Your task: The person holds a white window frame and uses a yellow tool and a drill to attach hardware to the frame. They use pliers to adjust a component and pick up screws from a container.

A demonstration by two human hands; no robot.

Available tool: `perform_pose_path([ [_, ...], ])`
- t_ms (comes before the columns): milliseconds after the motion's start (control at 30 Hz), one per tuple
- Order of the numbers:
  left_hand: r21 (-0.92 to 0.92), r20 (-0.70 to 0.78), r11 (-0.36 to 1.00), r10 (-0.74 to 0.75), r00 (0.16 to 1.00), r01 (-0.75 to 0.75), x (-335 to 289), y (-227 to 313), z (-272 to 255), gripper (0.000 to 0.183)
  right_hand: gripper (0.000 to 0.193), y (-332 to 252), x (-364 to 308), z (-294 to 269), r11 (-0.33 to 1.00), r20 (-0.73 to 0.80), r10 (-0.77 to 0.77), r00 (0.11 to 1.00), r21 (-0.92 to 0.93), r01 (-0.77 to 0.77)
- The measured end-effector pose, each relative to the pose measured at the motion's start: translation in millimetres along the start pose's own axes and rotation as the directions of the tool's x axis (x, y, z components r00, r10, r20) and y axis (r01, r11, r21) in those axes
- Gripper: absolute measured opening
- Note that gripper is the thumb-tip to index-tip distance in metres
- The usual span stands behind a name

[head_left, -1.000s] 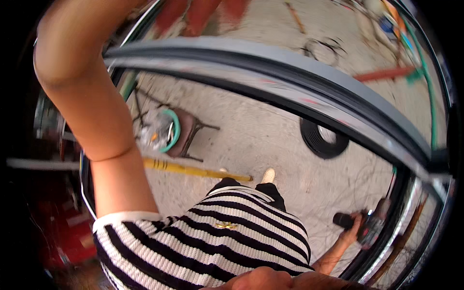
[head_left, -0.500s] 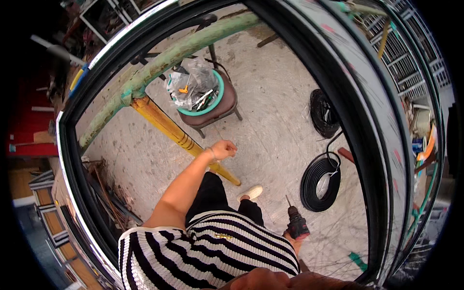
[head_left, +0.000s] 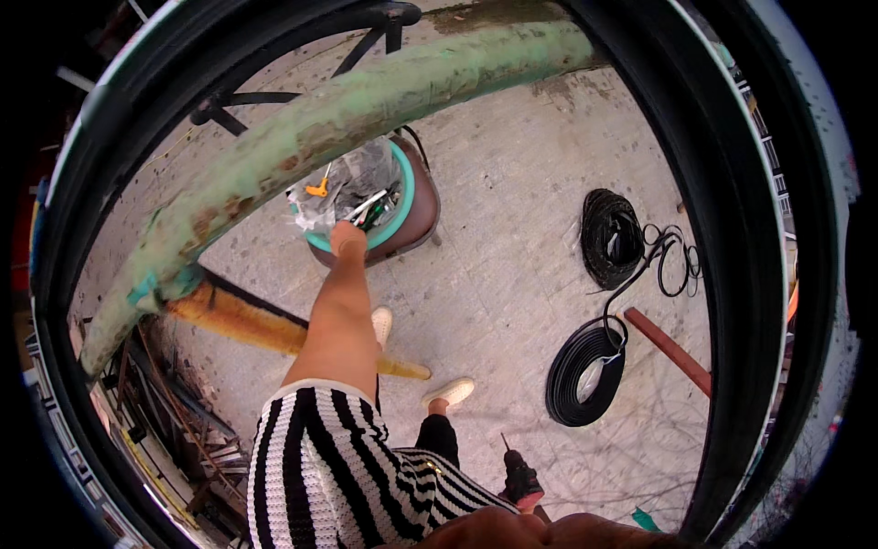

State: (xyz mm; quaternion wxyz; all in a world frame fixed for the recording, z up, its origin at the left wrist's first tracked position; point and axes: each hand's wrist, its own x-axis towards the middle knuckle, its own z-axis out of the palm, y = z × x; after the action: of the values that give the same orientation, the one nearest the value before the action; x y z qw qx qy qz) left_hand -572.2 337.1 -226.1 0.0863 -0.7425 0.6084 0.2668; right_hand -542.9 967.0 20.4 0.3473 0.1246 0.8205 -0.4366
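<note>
My left hand (head_left: pixel 347 238) reaches over the near rim of a teal basin (head_left: pixel 408 197) and touches or nearly touches the things inside. Its fingertips are hidden among them, so I cannot tell whether they grip anything. In the basin lie crumpled grey plastic bags (head_left: pixel 366 169), an orange-handled tool (head_left: pixel 317 188) and several small loose pieces. The basin rests on the brown seat of a chair (head_left: pixel 422 215). Low in the view, a cordless drill (head_left: pixel 522 479) with a long thin bit points away from me. My right hand, mostly hidden behind it, holds the drill.
A black-edged frame (head_left: pixel 681 165) surrounds the view. A thick green-painted pole (head_left: pixel 366 96) crosses above the basin, joined by a rusty yellow one (head_left: pixel 233 316). On the floor lie two black coils (head_left: pixel 611 240) (head_left: pixel 572 375), a reddish bar (head_left: pixel 668 350) and, at left, scrap strips (head_left: pixel 197 430).
My left hand has moved forward from beside the yellow pole to the basin. The drill stays in my right hand, lower in the view. My viewpoint has shifted, and the green pole looms larger.
</note>
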Motion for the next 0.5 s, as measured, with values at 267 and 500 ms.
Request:
perform_pose_path([
  [267,0.459,0.223,0.838,0.211,0.952,-0.294,25.2,21.0,6.5,0.05,0.023,23.1,30.2,21.0,0.979,-0.023,0.186,0.982,-0.077,-0.188],
  [500,0.473,0.06,0.793,0.404,0.913,-0.383,38.4,7.7,11.5,0.052,0.018,39.2,36.1,30.3,0.968,-0.02,0.239,0.971,-0.077,-0.24],
])
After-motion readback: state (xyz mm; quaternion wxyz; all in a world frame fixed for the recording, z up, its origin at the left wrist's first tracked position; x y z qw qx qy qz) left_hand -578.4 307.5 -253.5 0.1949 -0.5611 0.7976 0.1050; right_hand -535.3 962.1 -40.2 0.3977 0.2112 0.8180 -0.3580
